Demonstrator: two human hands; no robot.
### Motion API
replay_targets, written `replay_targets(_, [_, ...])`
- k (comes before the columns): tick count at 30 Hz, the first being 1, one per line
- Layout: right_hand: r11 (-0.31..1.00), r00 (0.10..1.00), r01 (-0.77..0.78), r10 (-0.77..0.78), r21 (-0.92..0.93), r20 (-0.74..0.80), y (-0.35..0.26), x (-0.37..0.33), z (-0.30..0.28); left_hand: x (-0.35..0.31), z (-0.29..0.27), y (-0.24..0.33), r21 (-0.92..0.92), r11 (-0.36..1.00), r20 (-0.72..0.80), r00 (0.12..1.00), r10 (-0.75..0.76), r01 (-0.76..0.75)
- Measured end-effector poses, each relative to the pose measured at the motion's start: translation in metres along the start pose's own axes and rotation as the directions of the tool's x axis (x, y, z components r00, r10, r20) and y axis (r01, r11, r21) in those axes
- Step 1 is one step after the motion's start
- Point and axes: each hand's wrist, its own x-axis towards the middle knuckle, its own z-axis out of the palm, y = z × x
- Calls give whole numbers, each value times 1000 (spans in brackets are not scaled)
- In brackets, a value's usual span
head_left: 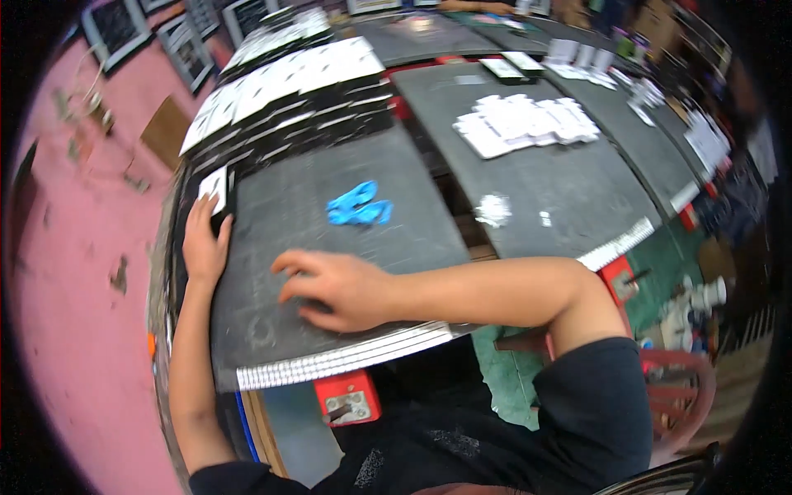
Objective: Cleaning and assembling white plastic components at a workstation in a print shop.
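My left hand (pixel 205 247) is at the left edge of the dark grey table (pixel 289 190). Its fingers lie over the near end of a small black box with a white top (pixel 216 186), and the thumb is against the box's right side. My right hand (pixel 340 290) hovers over the near part of the same table, slightly blurred. Its fingers are bent and apart, with nothing seen between them. Beyond it lies a crumpled pair of blue gloves (pixel 360 205), touched by neither hand.
Stacked black boxes with white tops (pixel 289 91) fill the table's far end. Across a gap, a second table (pixel 561 194) bears a pile of white pieces (pixel 524 124) and a white crumpled bit (pixel 493 209). A pink wall (pixel 82 272) stands left; a red plastic chair (pixel 681 388) stands right.
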Motion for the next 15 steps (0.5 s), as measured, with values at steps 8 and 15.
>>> replay_targets(8, [972, 980, 198, -192, -126, 60, 0, -3, 10, -3, 6, -2, 24, 1000, 47, 999, -14, 13])
replay_targets(15, [858, 905, 425, -391, -288, 169, -44, 17, -14, -4, 5, 2, 42, 999, -115, 993, 33, -28])
